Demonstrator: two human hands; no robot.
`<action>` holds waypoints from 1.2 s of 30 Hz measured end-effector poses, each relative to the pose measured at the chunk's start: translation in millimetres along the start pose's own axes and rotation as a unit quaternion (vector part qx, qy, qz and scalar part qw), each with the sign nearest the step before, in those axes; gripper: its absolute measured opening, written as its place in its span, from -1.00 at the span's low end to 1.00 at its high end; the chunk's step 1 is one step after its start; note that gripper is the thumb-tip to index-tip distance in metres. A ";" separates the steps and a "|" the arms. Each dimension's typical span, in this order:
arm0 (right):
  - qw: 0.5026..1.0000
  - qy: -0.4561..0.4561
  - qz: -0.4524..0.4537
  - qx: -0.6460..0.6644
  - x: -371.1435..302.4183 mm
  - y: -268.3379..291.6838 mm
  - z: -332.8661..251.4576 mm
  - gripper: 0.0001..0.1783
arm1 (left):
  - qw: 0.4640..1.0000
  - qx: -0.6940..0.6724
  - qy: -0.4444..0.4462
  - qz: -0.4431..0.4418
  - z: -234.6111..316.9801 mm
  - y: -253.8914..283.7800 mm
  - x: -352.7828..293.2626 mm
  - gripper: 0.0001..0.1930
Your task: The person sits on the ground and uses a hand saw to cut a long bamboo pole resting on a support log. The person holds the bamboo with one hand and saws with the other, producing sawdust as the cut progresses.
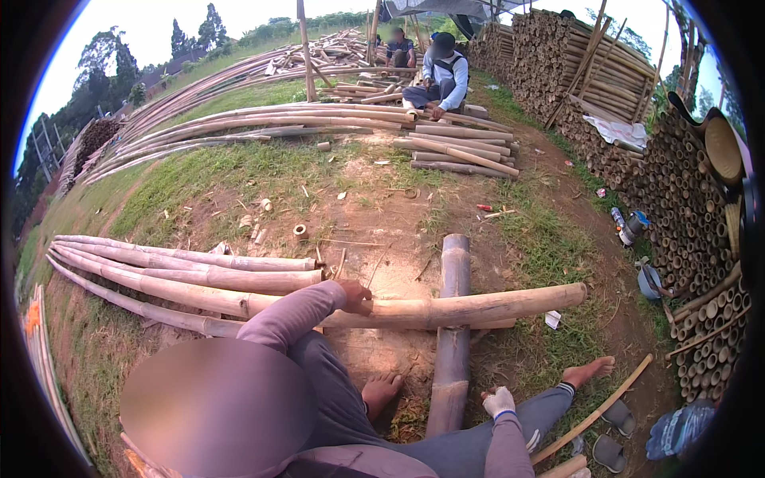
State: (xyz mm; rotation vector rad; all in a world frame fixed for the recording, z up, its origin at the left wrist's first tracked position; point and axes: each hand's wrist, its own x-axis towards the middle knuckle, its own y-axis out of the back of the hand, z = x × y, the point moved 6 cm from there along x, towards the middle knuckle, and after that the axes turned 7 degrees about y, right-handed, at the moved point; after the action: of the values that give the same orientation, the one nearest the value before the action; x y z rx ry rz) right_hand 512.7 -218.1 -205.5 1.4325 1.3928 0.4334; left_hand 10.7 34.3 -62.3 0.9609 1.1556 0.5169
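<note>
A long bamboo pole [478, 307] runs from left to right in front of me, and its right part lies across a thicker, darker bamboo log [451, 398]. My left hand [353, 296] is closed over the top of this pole, left of the log. Under it, the end of another pole [496, 324] shows. My right hand [500, 402], in a white glove, is closed low over my right leg, to the right of the log and apart from the pole. What it holds, if anything, I cannot make out.
More bamboo poles [231, 275] lie at the left. Cut poles [462, 151] are piled farther off beside a seated person [446, 76]; another person sits behind. Stacked bamboo [677, 199] lines the right side. Sandals [610, 454] lie at lower right. A blurred patch covers the lower left.
</note>
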 end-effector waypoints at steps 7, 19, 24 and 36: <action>0.999 0.010 0.035 0.039 9.8 -14.9 25.1 -0.52 | 1.000 0.014 -0.006 -0.015 13.8 4.4 9.3 -0.22; 0.997 0.049 0.054 0.018 23.2 -30.6 44.6 -0.54 | 1.000 -0.006 -0.010 0.010 10.2 0.2 6.2 -0.22; 0.999 0.027 0.039 0.019 18.8 -27.8 39.6 -0.53 | 1.000 -0.004 -0.013 0.010 7.5 -0.8 4.5 -0.21; 0.954 0.073 0.277 0.084 -28.8 67.3 -15.6 -0.58 | 0.999 -0.026 -0.025 0.003 -9.8 3.0 -4.1 -0.16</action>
State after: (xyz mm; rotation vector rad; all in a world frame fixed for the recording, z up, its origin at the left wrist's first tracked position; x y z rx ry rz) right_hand 526.5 -222.3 -132.0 1.9704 1.1443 0.8058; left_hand 0.6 36.2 -58.4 0.9275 1.0890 0.5232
